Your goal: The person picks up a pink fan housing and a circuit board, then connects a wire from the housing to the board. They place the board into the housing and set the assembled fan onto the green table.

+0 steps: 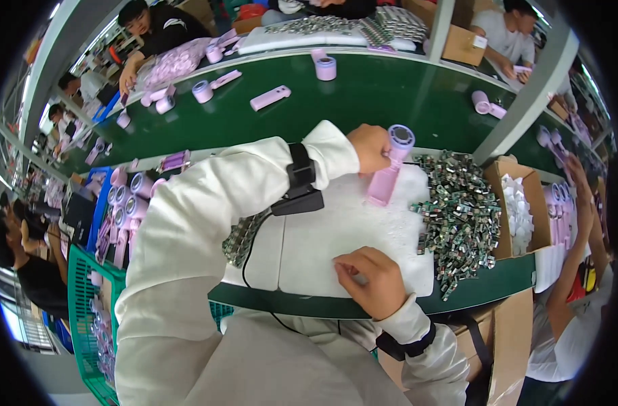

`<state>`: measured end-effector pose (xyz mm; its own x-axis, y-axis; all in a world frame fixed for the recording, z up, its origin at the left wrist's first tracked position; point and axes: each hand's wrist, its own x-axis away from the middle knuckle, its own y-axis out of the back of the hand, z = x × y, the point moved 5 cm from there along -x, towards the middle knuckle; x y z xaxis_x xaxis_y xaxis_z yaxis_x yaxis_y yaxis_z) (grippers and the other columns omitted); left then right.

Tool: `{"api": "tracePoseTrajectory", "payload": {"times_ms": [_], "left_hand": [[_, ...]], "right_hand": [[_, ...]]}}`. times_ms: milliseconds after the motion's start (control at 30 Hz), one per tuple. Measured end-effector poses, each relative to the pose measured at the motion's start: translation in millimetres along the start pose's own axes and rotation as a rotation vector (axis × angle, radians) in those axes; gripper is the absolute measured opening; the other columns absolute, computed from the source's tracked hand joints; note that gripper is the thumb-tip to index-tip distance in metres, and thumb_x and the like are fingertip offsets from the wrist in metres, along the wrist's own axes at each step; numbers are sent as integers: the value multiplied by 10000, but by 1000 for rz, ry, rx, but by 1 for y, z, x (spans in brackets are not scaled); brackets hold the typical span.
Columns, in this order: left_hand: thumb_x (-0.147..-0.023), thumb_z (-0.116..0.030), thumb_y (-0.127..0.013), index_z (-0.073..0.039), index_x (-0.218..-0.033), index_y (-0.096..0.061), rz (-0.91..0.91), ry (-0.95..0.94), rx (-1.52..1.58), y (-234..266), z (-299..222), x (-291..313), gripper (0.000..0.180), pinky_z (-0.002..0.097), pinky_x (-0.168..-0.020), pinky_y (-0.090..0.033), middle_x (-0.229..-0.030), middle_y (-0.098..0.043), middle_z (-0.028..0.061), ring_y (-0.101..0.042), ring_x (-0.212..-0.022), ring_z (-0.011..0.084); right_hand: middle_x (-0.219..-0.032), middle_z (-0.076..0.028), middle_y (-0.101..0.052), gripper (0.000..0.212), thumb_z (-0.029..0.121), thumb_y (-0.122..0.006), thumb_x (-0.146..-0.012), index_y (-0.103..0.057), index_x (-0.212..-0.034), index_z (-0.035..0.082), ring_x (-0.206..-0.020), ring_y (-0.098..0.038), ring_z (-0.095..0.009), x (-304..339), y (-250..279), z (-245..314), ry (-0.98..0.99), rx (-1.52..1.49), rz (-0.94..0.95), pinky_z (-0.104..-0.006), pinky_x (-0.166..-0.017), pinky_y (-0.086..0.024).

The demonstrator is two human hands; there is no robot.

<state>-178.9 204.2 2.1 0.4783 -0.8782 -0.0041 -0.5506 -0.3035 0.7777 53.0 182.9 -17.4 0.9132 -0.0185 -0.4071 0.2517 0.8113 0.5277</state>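
Observation:
At the far edge of the white foam mat (322, 250), my left hand (371, 147) is closed round the neck of a pink handheld fan body (384, 184). Its round purple-rimmed head (401, 137) points away from me, and the open handle tray slants toward me over the mat. My right hand (373, 281) hovers above the mat's near right part, thumb and fingers curled together; whatever they hold, if anything, is hidden. Right of the mat lies a heap of small green circuit boards (458, 216). More boards in a stack (244, 237) show partly beneath my left forearm.
A green conveyor belt (363, 101) beyond the mat carries several pink fan parts (270, 98). At right stands a cardboard box (540, 220) of white pieces. Left are a blue tray (99, 203) of fan heads and a green crate (85, 325). A black cable (248, 271) hangs from my left wrist device.

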Motion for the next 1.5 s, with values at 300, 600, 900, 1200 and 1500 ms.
{"api": "tracePoseTrajectory", "payload": {"times_ms": [300,600,900,1200,1500], "left_hand": [[-852,-94,-733,65,-1092,-667,-151,130,40,33,57,-126,295,342,-562,-610,-807,-731,182,-735,-589,223],[-810,-364,-763,-11,-1250,-634,-637,158,-689,129,175,-179,579,525,-1008,-510,-1202,-656,266,-623,-1136,463],[-696,-277,-854,-114,-1181,-618,-324,-56,-335,127,179,-167,563,431,-849,-562,-1031,-684,163,-689,-940,330],[-712,118,-668,-67,-1052,-634,214,-593,-251,104,-109,50,389,337,-948,-484,-1329,-563,135,-597,-1194,295],[-786,74,-703,-40,-1007,-710,571,-515,-156,31,-69,92,249,378,-955,-517,-1382,-568,167,-599,-1219,335]], "right_hand": [[-778,-79,-652,106,17,-750,-842,-730,-943,40,-680,-653,-236,-6,4,0,19,-19,-9,-347,-612,-532],[-807,-82,-637,113,74,-724,-864,-708,-973,49,-721,-649,-273,2,2,-5,2,-52,-55,-384,-658,-537],[-958,-111,-607,191,161,-644,-975,-660,-1114,32,-765,-651,-248,-1,7,-11,-149,-325,-186,-350,-692,-554],[-1253,-117,-515,439,169,-630,-1027,-504,-1433,57,-894,-653,-168,-5,30,-31,-423,-1010,-397,-308,-675,-570],[-1270,-137,-478,686,69,-671,-937,-374,-1555,97,-806,-664,-189,5,16,-10,-208,-411,-194,-319,-677,-556]]}}
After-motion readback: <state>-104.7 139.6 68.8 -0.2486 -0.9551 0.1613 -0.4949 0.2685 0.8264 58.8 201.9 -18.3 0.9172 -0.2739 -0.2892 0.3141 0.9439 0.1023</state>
